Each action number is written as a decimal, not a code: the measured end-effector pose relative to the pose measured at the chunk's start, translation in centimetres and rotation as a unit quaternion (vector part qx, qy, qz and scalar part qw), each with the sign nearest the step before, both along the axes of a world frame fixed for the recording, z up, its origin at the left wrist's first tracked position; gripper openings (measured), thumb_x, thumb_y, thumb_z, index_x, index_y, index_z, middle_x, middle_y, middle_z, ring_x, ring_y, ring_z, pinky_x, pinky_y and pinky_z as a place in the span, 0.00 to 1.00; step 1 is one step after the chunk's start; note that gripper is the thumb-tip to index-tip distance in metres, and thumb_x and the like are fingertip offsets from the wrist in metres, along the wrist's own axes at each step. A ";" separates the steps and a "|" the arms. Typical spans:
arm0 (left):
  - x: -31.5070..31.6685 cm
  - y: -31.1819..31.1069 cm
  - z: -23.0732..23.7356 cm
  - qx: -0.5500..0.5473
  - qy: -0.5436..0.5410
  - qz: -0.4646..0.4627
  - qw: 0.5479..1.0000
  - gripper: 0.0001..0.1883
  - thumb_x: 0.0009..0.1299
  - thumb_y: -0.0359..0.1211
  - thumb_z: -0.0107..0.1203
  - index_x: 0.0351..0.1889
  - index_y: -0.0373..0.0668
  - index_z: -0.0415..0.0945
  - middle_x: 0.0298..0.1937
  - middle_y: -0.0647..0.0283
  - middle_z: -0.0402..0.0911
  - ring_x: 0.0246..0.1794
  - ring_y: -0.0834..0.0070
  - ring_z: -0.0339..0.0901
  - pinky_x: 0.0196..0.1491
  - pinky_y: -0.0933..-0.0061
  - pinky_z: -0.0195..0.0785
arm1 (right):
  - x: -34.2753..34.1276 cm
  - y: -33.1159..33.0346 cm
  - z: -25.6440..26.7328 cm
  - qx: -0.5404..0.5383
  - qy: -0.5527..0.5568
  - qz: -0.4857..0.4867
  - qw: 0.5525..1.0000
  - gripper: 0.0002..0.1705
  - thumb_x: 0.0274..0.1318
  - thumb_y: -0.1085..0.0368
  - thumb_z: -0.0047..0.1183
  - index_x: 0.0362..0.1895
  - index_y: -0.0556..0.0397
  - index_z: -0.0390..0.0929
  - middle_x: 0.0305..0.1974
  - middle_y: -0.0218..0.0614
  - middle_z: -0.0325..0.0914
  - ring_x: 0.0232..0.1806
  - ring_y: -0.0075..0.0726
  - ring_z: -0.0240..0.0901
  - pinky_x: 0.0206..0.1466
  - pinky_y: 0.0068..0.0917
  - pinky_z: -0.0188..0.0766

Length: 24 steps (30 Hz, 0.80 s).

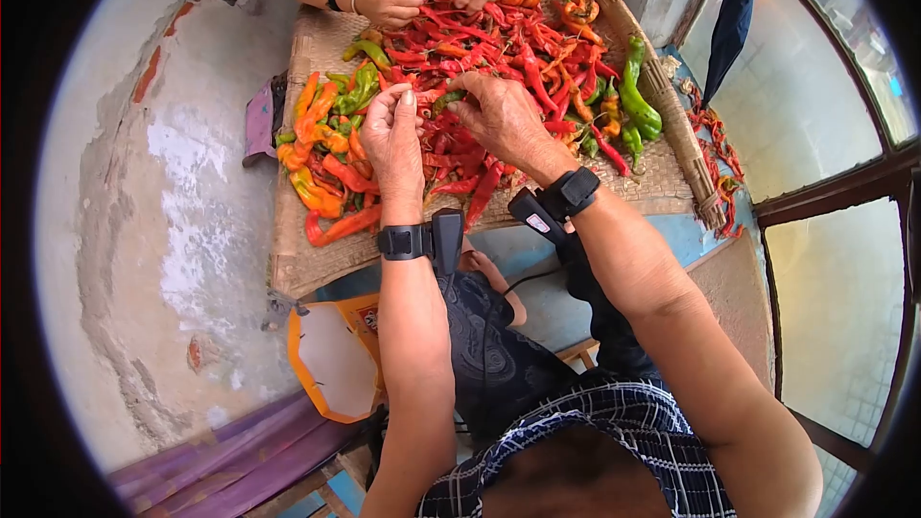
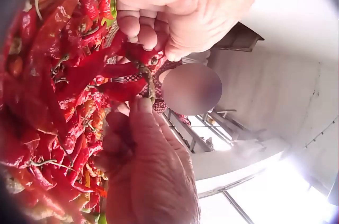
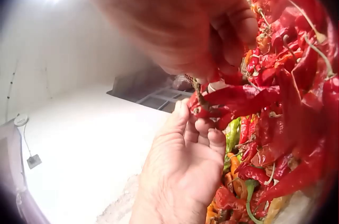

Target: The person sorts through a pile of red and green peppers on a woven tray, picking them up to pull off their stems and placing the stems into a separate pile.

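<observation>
Over the pepper pile, my left hand (image 1: 393,144) pinches red chili peppers (image 3: 243,97) by their stem ends, between thumb and fingertips. My right hand (image 1: 508,120) meets it from the other side, its thumb and fingers pinching the brownish, dry-looking stem (image 2: 149,83). Both hands are close together in the two wrist views, with the red pepper bodies hanging between them toward the pile. Shadow hides part of the right fingers in the right wrist view. Many red peppers (image 1: 470,48) lie heaped below on a woven mat tray (image 1: 662,187).
Across the tray, another person's hands (image 1: 389,5) reach into the peppers. Orange and green peppers (image 1: 326,134) lie on the left, with large green ones (image 1: 635,101) on the right. A yellow-rimmed container (image 1: 336,364) stands below left. A window (image 1: 796,86) borders the right.
</observation>
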<state>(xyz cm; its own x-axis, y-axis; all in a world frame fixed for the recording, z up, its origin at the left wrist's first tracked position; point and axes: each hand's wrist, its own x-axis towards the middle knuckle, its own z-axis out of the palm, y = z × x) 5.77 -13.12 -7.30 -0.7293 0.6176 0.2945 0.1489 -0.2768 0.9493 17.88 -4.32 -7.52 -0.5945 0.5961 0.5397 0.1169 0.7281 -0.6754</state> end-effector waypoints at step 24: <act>1.2 0.9 -0.3 0.026 -0.028 -0.109 0.993 0.10 0.69 0.34 0.53 0.46 0.40 0.72 0.28 0.74 0.71 0.23 0.91 0.65 0.26 0.89 0.60 | 0.4 2.6 -1.6 -0.065 -0.078 0.071 0.992 0.13 0.55 0.65 0.54 0.43 0.59 0.75 0.29 0.36 0.77 0.28 0.34 0.73 0.32 0.29 0.71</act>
